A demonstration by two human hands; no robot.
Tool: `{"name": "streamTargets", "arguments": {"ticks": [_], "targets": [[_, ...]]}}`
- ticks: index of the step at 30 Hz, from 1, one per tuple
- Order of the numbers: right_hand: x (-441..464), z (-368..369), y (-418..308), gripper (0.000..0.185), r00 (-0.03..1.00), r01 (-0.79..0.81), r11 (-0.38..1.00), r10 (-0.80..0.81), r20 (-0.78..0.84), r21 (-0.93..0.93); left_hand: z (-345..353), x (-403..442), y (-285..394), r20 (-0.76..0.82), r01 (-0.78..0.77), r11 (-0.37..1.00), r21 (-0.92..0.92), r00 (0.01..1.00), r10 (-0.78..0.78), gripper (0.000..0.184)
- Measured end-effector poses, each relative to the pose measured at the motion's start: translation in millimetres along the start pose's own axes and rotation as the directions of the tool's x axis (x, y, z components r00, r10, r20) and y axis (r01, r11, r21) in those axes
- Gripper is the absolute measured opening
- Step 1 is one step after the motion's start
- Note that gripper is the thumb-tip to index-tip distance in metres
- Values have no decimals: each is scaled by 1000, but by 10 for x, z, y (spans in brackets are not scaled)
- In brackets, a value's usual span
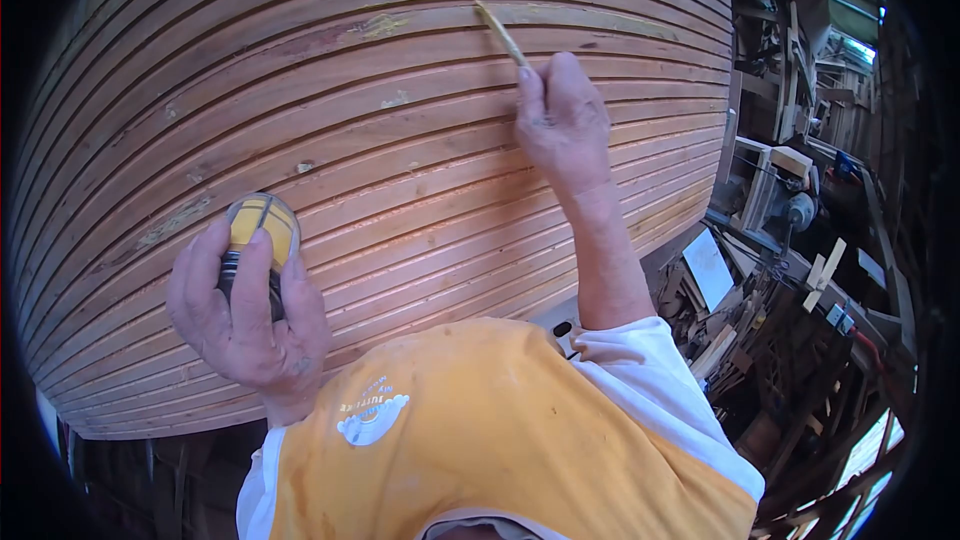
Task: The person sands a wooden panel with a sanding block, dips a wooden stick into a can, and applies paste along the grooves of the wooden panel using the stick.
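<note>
A slatted wooden surface [430, 180], with dark grooves between its long strips, fills most of the view. My left hand [250, 305] is wrapped round a small round container [262, 222] with yellow contents, held at the lower left over the slats. In my right hand [563, 125], at the upper middle, is a thin pale stick [502, 35], pinched between thumb and fingers. The stick's tip meets the wood beside a groove. Pale yellowish smears [380, 28] mark the strips to the left of the tip.
To the right, beyond the slatted surface's edge, lie piled wood scraps [715, 350], a pale flat board [708, 270] and a cluttered bench with tools. Timber leans at the upper right. My orange and white shirt shows at the bottom.
</note>
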State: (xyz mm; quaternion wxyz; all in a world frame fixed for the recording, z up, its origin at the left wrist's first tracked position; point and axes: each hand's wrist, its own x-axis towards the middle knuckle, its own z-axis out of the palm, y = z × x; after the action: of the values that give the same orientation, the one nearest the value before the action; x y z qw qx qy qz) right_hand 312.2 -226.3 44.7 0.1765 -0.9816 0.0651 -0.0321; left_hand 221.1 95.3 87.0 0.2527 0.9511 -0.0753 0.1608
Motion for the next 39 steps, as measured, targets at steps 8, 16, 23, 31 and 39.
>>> {"name": "streamTargets", "arguments": {"ticks": [8,16,23,31,39], "targets": [[178,-208,338,35,983,-170,984,166,82,54,12,-8,-9,-3,0,1000,-1,1000,0,34],[174,-97,455,36,983,-164,986,164,87,0,-2,-6,0,-5,9,1000,0,1000,-9,33],[185,-78,430,34,987,-135,991,135,89,-6,-7,8,19,-4,5,1000,0,1000,-5,34],[224,-140,778,40,972,-229,972,231,38,-60,-4,16,20,-3,-5,1000,-2,1000,5,35],[199,-196,951,36,980,-189,981,190,-54,36,-7,14,9,1,-13,1000,12,1000,13,37]]}}
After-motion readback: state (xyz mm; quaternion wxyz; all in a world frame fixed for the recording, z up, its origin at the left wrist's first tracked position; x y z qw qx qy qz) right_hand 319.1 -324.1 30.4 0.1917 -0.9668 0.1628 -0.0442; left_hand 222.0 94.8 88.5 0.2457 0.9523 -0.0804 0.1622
